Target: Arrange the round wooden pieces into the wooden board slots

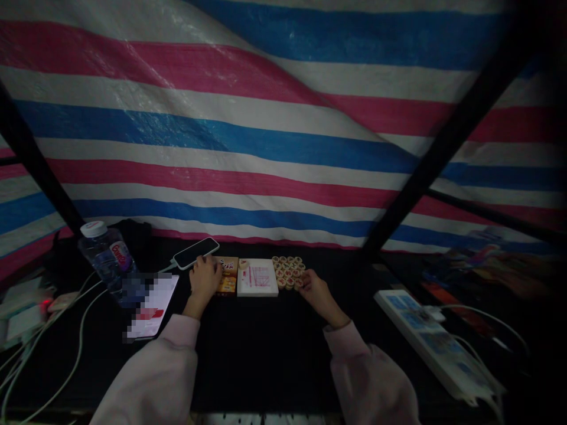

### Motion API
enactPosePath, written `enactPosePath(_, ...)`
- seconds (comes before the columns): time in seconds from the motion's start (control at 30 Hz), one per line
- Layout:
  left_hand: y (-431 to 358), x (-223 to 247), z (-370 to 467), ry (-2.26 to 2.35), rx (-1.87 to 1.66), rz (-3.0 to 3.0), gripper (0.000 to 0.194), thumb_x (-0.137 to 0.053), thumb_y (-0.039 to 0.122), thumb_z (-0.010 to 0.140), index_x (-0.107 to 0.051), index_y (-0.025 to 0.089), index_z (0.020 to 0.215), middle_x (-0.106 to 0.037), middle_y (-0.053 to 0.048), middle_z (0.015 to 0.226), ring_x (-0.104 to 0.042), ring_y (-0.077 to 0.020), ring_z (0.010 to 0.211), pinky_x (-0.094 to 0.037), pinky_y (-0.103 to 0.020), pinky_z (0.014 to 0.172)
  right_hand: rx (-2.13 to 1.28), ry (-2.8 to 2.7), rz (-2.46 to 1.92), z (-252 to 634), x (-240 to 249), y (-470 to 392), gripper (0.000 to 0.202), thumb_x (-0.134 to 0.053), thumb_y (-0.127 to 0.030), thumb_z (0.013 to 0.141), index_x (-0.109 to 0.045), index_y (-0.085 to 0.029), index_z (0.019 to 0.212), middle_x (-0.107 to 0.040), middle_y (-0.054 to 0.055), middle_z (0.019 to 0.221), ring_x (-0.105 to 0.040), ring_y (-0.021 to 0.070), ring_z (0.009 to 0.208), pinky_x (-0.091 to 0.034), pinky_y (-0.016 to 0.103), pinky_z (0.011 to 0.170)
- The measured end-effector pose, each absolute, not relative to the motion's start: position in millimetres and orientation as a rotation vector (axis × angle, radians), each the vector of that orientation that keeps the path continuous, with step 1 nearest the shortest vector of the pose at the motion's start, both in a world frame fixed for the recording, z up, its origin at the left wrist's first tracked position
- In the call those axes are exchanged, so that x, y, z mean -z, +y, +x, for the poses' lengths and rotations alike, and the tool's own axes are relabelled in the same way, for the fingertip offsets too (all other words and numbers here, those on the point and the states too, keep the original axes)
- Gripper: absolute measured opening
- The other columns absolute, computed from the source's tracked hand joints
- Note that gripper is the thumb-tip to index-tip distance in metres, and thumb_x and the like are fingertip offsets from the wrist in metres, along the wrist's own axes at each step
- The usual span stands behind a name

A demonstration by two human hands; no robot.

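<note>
Round wooden pieces with red and dark characters (pixel 287 272) lie in close rows on the black table. At their front right corner, my right hand (pixel 313 288) has its fingers pressed together around one of them. Left of the rows is a white box with red print (pixel 258 280), with a single round piece (pixel 243 265) on its back left corner. My left hand (pixel 206 277) rests with its fingers spread on the left edge of an orange-brown box (pixel 228 275) beside the white one. Its fingertips touch the box.
A phone (pixel 195 252) lies behind my left hand, and a lit phone (pixel 156 307) further left. Beyond stand a large clear bottle (pixel 110 257) and cables. A white power strip (pixel 436 345) lies at right. Striped sheeting (pixel 248 136) hangs behind dark poles.
</note>
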State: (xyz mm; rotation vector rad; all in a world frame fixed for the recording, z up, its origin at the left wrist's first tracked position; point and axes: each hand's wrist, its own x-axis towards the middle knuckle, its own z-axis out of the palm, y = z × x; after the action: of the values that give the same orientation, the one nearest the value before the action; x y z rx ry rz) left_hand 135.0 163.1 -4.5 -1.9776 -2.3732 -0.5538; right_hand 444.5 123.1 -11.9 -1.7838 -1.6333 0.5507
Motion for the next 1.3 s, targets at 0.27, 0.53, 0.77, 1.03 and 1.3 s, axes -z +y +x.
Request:
enactPosePath(0.27,162.6,3.0,135.4,-2.383,0.53,-1.987,0.041,-0.033,0.039,0.089,-0.05,0.015,0.117,-0.049,-0.016,0.114,-0.053,-0.0289,0.105,-0.043,-0.041,0.083,-0.311,-1.817,-2.054,436.0,-30.3,119.4,0.031,-0.057,-0.007,0.068,-0.053,-0.019,0.096,-0.064,0.003,0.089,-0.06,0.0141,0.079,-0.038,0.021,0.064)
enactPosePath(0.53,161.7,1.2,136.1,-2.388,0.533,-1.977,0.041,-0.033,0.039,0.089,-0.05,0.015,0.117,-0.05,-0.015,0.114,-0.054,-0.028,0.103,-0.043,-0.04,0.083,-0.189,-2.082,-1.964,368.3,-66.9,141.4,0.026,-0.058,-0.015,0.075,-0.055,-0.02,0.1,-0.064,0.005,0.096,-0.058,0.0161,0.089,-0.035,0.024,0.07)
enactPosePath(0.77,162.3,1.5,136.8,-2.383,0.551,-1.968,0.041,-0.034,0.038,0.089,-0.05,0.015,0.119,-0.049,-0.016,0.116,-0.054,-0.0283,0.104,-0.042,-0.04,0.084,-0.202,-2.25,-1.875,308.5,-45.8,170.4,0.022,-0.054,-0.031,0.082,-0.054,-0.021,0.102,-0.065,0.006,0.094,-0.058,0.0196,0.092,-0.036,0.027,0.072)
enactPosePath(1.03,163.2,1.5,136.1,-2.375,0.561,-1.979,0.041,-0.035,0.038,0.088,-0.049,0.014,0.119,-0.049,-0.016,0.116,-0.054,-0.0289,0.104,-0.043,-0.04,0.083,-0.247,-2.185,-1.923,285.3,-29.5,171.4,0.019,-0.05,-0.022,0.081,-0.052,-0.021,0.1,-0.065,0.007,0.095,-0.058,0.0207,0.095,-0.036,0.027,0.071)
enactPosePath(1.3,163.2,0.8,136.2,-2.389,0.549,-1.977,0.041,-0.034,0.039,0.089,-0.05,0.014,0.118,-0.049,-0.016,0.117,-0.053,-0.0289,0.105,-0.043,-0.04,0.084,-0.285,-2.105,-1.958,285.1,-31.8,168.9,0.016,-0.054,-0.025,0.078,-0.053,-0.022,0.094,-0.065,0.005,0.092,-0.058,0.0192,0.091,-0.034,0.025,0.065)
